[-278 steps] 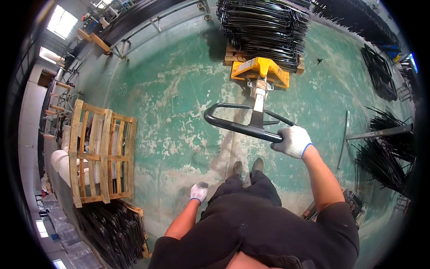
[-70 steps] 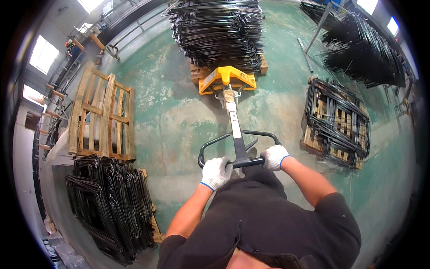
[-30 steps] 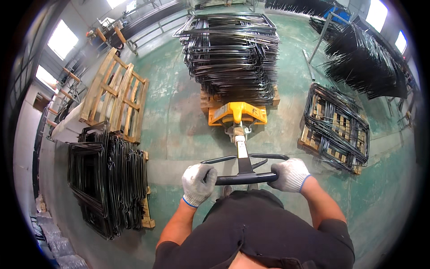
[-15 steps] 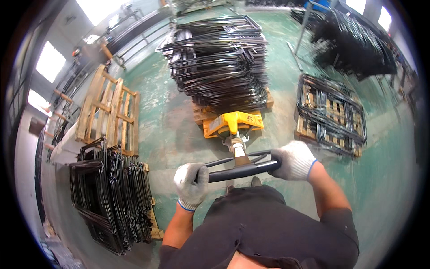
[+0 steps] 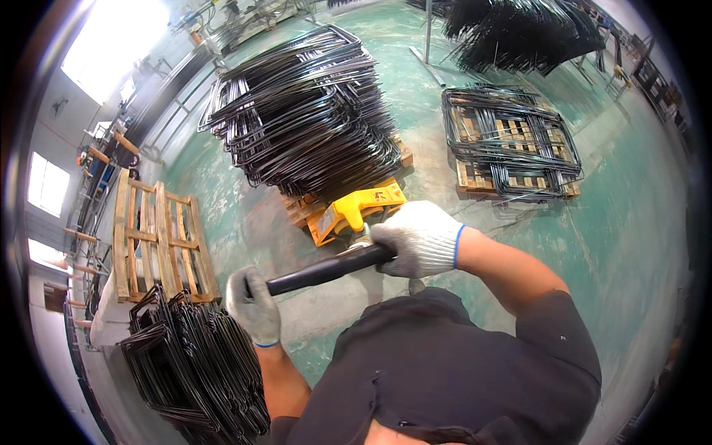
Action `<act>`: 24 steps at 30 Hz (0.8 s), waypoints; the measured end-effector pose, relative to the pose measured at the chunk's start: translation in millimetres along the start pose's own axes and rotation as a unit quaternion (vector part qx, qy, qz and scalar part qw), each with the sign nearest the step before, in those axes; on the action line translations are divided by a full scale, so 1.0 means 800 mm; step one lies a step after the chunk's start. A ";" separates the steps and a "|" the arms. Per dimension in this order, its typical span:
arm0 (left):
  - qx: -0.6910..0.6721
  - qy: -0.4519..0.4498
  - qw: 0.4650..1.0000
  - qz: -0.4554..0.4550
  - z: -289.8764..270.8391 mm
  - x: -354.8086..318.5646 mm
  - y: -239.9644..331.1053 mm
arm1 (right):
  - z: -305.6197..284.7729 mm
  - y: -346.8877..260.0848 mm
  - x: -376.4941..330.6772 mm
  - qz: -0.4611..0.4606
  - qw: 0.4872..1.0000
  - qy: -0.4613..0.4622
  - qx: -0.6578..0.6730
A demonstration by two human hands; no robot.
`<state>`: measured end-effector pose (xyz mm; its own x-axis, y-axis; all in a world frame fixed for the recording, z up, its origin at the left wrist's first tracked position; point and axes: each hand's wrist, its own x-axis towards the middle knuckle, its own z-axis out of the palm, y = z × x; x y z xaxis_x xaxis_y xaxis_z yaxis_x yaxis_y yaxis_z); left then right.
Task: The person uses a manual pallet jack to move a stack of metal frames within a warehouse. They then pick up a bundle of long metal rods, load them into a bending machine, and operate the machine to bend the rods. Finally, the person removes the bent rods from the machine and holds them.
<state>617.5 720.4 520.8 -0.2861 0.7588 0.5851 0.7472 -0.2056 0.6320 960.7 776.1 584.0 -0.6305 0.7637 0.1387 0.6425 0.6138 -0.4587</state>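
Observation:
Both my hands wear white knit gloves with blue cuff edges. My left hand is closed round the left end of the black handle of a pallet jack. Round its right end, farther from me, my right hand is closed too. The handle slants up to the right. Beyond it sits the jack's yellow body, up against a wooden pallet. A tall stack of black bent metal frames rests on that pallet. The handle's shaft is mostly hidden behind the handle and my right hand.
At the right, another pallet carries a low layer of black frames. More black metal parts hang on a rack behind it. On the left, a wooden pallet stands tilted up beside a bundle of black frames.
The handle has swung from nearly level to a slant, its right end farther away. Both hands went with it, still gripping. The stack and jack now appear farther left and turned; the view has shifted.

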 end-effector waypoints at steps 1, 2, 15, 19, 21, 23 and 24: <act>-0.021 0.003 1.000 -0.013 -0.001 0.009 -0.003 | -0.002 -0.006 0.010 0.008 1.000 -0.019 0.001; -0.018 0.005 1.000 -0.005 0.001 0.017 -0.010 | -0.004 -0.005 0.016 0.009 1.000 -0.006 0.005; 0.033 0.030 0.999 0.013 0.070 0.108 -0.026 | -0.040 0.103 0.147 0.203 0.790 -0.433 0.383; 0.065 0.063 0.995 0.045 0.070 0.086 -0.015 | -0.005 0.131 0.148 0.213 0.742 -0.451 0.449; 0.068 0.060 0.995 0.036 0.070 0.079 -0.013 | 0.011 0.143 0.146 0.225 0.731 -0.435 0.475; 0.077 0.061 0.995 0.011 0.066 0.073 -0.010 | 0.021 0.144 0.153 0.227 0.716 -0.451 0.483; 0.076 0.068 0.995 0.012 0.062 0.069 -0.007 | 0.023 0.137 0.155 0.217 0.714 -0.451 0.490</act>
<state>627.2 794.1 524.6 -0.3374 0.6619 0.6694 0.8340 -0.1195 0.5386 944.9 934.8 534.4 -0.7725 0.1289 -0.6218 0.5278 -0.4140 -0.7416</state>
